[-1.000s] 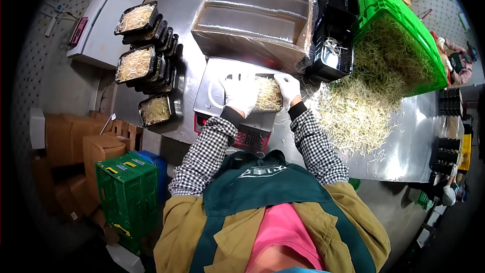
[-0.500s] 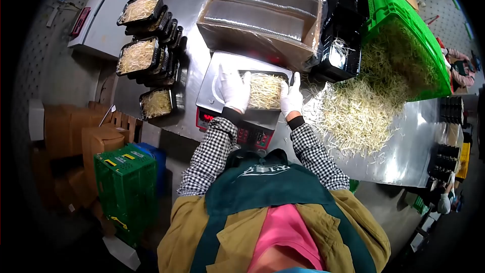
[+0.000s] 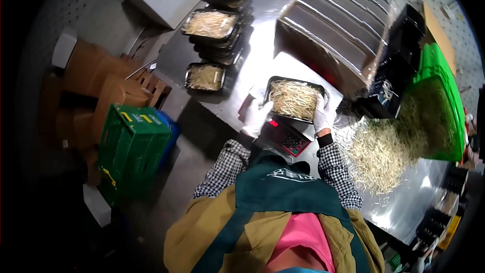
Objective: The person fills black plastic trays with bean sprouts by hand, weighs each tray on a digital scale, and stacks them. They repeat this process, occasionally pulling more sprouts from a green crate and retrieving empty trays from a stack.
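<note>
Your right grip (image 3: 326, 112) clasps the right end of the tray (image 3: 269, 90); your left grip (image 3: 256, 117) meets its left corner, how firmly can't be told. Support both ends evenly, tray level between them, so no sprouts (image 3: 294, 99) spill

You have a black rectangular plastic tray (image 3: 298, 80) open side up over the flat silver scale (image 3: 295, 66), full of pale, thin sprouts (image 3: 294, 99).
</note>
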Tool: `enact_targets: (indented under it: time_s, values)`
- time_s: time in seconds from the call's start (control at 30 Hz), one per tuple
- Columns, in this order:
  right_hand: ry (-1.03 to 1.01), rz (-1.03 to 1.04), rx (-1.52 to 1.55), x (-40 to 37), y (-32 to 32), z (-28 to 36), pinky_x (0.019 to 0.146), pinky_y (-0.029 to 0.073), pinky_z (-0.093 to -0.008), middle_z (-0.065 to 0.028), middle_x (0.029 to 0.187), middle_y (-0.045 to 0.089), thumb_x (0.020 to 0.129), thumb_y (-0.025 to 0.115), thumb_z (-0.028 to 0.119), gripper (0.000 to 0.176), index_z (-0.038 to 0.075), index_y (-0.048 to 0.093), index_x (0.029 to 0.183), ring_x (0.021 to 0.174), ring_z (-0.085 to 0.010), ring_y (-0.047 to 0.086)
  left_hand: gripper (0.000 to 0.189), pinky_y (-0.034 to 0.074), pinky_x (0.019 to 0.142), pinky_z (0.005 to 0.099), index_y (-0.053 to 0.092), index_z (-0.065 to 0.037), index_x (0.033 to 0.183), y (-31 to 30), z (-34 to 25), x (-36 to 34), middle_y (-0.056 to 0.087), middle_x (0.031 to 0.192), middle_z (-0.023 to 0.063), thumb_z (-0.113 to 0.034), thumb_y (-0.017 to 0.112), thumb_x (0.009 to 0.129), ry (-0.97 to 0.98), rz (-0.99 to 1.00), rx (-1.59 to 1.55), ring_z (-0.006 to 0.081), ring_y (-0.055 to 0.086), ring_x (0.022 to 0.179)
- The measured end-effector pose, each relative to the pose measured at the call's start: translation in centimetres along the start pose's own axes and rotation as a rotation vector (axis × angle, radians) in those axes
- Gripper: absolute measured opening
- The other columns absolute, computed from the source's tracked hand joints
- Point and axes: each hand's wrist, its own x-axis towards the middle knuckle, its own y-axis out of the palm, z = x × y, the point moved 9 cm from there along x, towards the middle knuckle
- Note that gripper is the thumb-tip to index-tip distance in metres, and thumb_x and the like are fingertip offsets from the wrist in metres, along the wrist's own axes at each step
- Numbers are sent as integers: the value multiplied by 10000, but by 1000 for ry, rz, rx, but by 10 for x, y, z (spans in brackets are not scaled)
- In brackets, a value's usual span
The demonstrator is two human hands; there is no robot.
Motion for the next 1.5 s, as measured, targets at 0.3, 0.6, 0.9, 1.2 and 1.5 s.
enact_targets:
  time_s: [0.3, 0.6, 0.9, 1.2, 1.5]
  values:
    - [3, 595, 197, -17, 307, 19, 1007, 435, -360, -211, 1287, 563, 907, 662, 223, 658, -38, 355, 1428, 1163, -292, 568, 200, 530, 488, 248, 603, 13, 1044, -274, -86, 56, 638, 899, 52, -135, 673, 929, 104, -384, 50, 93, 614, 683]
    - [155, 370, 4, -7, 353, -19, 1020, 419, -387, -257, 1302, 560, 970, 567, 273, 549, -50, 416, 1387, 1220, -348, 542, 751, 147, 1174, 559, 331, 27, 1477, -217, -113, 156, 244, 1591, 193, -513, 435, 965, 120, -474, 1466, 370, 182, 1479]
    - [430, 392, -332, -38, 364, -60, 842, 497, -487, -302, 994, 645, 845, 589, 121, 258, -17, 566, 1061, 994, -473, 612, 617, 309, 1067, 495, 509, 40, 1326, -204, -101, 151, 441, 1454, 238, -443, 481, 942, 183, -408, 1740, 373, 364, 1371]
    - [40, 499, -99, -62, 228, 95, 859, 520, -463, -213, 1129, 629, 894, 573, 183, 450, 69, 481, 1319, 1010, -408, 624, 718, 253, 1151, 487, 245, 28, 1503, -223, -93, 164, 295, 1557, 218, -496, 327, 1019, 178, -432, 1778, 349, 257, 1454]
    - [142, -300, -843, -137, -206, -57, 1121, 346, -433, -195, 1404, 484, 722, 812, 335, 865, 24, 410, 1422, 1304, -355, 456, 618, 318, 1135, 424, 414, 50, 1406, 57, -155, -20, 465, 1415, 203, -8, 619, 826, 933, 69, 842, 331, 446, 1307]
